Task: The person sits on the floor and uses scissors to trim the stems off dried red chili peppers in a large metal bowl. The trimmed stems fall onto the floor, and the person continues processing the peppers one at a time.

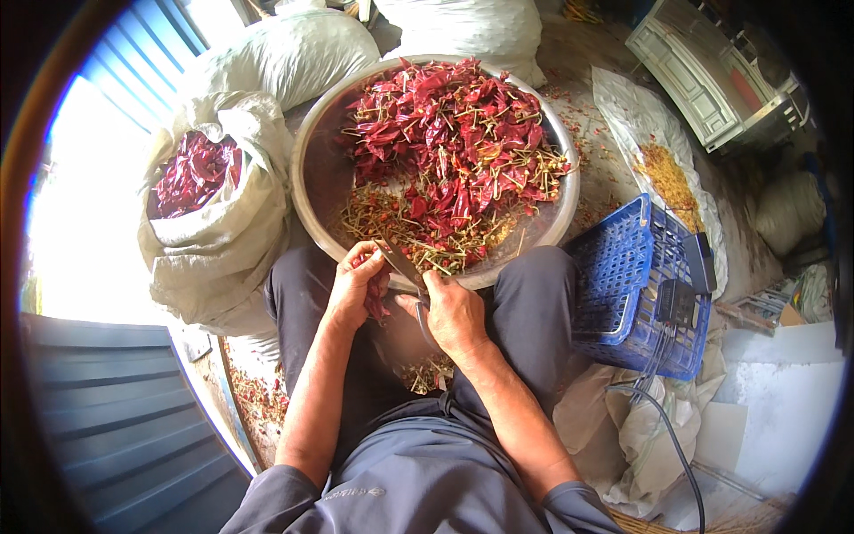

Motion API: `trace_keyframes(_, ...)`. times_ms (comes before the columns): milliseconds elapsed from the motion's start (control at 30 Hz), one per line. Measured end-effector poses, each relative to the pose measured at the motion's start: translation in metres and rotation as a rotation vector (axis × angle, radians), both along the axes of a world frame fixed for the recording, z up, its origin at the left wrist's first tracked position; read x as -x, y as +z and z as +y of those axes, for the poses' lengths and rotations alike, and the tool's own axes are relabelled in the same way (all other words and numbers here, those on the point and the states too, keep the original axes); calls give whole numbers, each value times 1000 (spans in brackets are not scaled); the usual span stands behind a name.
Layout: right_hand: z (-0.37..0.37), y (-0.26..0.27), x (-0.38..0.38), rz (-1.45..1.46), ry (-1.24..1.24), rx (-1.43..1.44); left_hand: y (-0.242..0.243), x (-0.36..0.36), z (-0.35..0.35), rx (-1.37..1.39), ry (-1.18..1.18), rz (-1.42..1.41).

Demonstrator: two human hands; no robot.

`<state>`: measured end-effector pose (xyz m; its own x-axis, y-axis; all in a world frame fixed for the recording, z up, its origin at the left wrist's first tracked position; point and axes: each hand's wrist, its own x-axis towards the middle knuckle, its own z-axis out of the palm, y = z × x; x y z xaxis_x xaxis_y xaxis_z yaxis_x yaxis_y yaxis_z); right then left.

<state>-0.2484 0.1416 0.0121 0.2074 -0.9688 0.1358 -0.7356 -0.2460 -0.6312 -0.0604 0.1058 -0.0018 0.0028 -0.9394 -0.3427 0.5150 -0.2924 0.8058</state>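
Dried red chilies are held in my left hand, their ends pointing down below the fingers. My right hand grips a pair of scissors, whose blades reach up and left to the fingertips of my left hand. Both hands are at the near rim of a wide metal basin. A heap of dried red chilies with stems fills its far part. Cut stems and loose seeds lie in the near part, closer to me.
An open woven sack of dried chilies stands at the left. Full white sacks lie behind the basin. A blue plastic basket with black devices and a cable is at the right, near yellow seeds on a sheet.
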Motion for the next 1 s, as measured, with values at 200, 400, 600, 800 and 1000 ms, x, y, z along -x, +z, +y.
trace_keyframes(200, 4, -5, -14, -440, 46, -209, -7, -6, -1, 18, 25, 61)
trace_keyframes(400, 14, 9, -20, -1283, 185, -644, -16, -13, -5, -35, 144, 73)
trace_keyframes(600, -6, 26, 11, -981, 69, -220, -15, -19, -6, 50, 78, 92)
trace_keyframes(800, 6, -9, 5, -347, 26, -100, -7, -11, -2, 95, 54, 99)
trace_keyframes(1000, 9, 9, 4, -83, 23, -28, -4, -6, 0, 46, 1, 97)
